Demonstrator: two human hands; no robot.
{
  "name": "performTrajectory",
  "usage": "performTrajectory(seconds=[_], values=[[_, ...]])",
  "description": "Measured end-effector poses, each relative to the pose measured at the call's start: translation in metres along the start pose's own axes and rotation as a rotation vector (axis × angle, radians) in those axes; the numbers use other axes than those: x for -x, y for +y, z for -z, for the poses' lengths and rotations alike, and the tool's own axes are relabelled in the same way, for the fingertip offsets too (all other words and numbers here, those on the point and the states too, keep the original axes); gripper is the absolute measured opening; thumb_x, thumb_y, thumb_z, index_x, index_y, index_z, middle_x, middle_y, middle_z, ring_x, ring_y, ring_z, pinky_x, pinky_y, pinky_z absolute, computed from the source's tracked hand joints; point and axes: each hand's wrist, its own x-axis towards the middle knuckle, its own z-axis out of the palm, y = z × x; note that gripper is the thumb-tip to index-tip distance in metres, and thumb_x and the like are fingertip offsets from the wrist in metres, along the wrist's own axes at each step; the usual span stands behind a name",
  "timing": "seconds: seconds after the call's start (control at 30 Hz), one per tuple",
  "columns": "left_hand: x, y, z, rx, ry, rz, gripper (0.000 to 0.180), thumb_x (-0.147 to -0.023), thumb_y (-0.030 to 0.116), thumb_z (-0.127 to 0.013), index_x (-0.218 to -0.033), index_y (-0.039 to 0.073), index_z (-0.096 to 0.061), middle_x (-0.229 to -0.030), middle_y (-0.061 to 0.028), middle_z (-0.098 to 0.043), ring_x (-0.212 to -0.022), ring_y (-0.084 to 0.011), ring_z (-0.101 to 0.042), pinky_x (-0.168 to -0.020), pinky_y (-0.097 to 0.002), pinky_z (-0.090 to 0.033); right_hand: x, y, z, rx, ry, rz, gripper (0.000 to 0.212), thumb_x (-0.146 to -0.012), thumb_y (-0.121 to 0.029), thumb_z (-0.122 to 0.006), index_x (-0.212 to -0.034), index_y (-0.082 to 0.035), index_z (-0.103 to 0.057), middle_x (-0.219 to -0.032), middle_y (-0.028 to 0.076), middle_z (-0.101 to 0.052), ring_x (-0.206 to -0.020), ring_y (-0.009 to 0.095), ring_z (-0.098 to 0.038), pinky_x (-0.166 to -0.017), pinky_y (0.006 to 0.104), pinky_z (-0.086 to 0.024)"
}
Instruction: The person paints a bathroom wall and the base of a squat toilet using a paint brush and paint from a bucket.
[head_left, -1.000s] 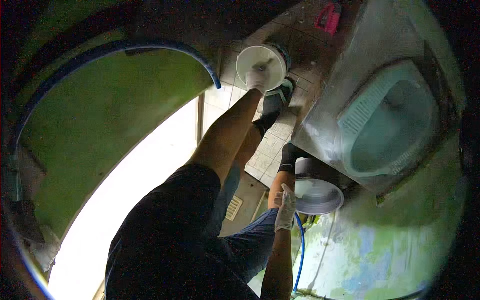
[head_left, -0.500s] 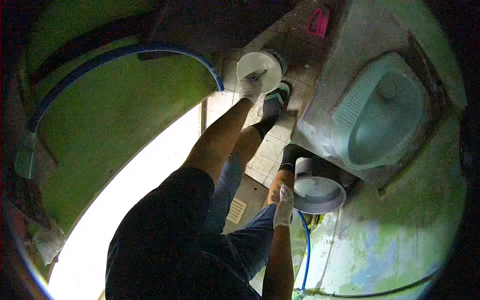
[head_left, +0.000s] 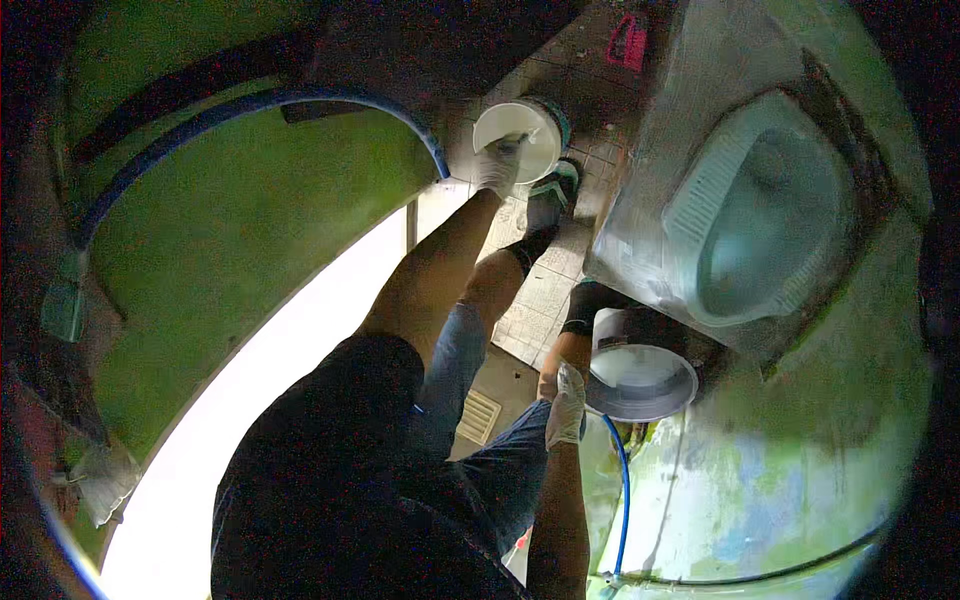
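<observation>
My left hand [head_left: 495, 170], in a pale thin glove, reaches over the near rim of a white bucket [head_left: 545, 145] on the tiled floor. Its fingers are in shadow inside the bucket, so their grip and anything in them are unclear. My right hand [head_left: 566, 405], also gloved, rests against my bent right leg near the knee, its fingers extended and nothing seen in it. Beside that leg stands a grey tub [head_left: 660, 400] with a pale, shiny inside.
At the right a squat toilet [head_left: 770, 230] is set in a raised platform [head_left: 630, 250]. A pink brush-like object [head_left: 627, 42] lies on the far floor. A blue hose [head_left: 625, 490] runs by the tub; another blue hose [head_left: 250, 98] arches at the left. A floor drain [head_left: 478, 418] lies below me.
My left hand has shifted slightly down and left at the bucket's rim. The right hand stays by the knee. The view has shifted slightly.
</observation>
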Motion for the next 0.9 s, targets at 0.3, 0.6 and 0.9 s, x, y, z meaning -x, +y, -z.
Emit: performTrajectory(seconds=[0.3,0.6,0.9], values=[[0.01,0.037,0.003,-0.854,-0.229,-0.116,0.047,-0.086,0.05,-0.054,-0.109,0.01,-0.065,-0.104,-0.0135,-0.068,-0.097,-0.0311,-0.064,-0.083,-0.0396,-0.049,-0.003,-0.01,0.006,0.23,-0.04,0.116,0.025,-0.096,-0.029,-0.049,-0.105,-0.009,-0.061,-0.097,0.004,-0.062,-0.079,0.011,-0.053,-0.065,0.0295,-0.042],[-0.033,0.014,0.059,-0.308,0.042,-0.195,0.048,-0.092,0.049,-0.042,-0.118,0.014,-0.063,-0.108,-0.0039,-0.068,-0.092,-0.0206,-0.066,-0.084,-0.0315,-0.05,0.029,-0.116,-0.028,0.115,-0.136,-0.142,0.037,-0.095,-0.028,-0.049,-0.117,0.0,-0.058,-0.114,0.013,-0.06,-0.108,0.023,-0.053,-0.098,0.0312,-0.039],[-0.043,-0.05,0.078,-0.728,-0.268,-0.297,0.055,-0.089,0.031,-0.061,-0.128,-0.003,-0.044,-0.123,-0.0165,-0.053,-0.108,-0.0223,-0.053,-0.092,-0.0317,-0.046,0.016,-0.048,-0.001,0.184,-0.139,-0.025,0.034,-0.099,-0.027,-0.043,-0.119,-0.005,-0.058,-0.113,0.013,-0.06,-0.103,0.025,-0.055,-0.093,0.0334,-0.041]])
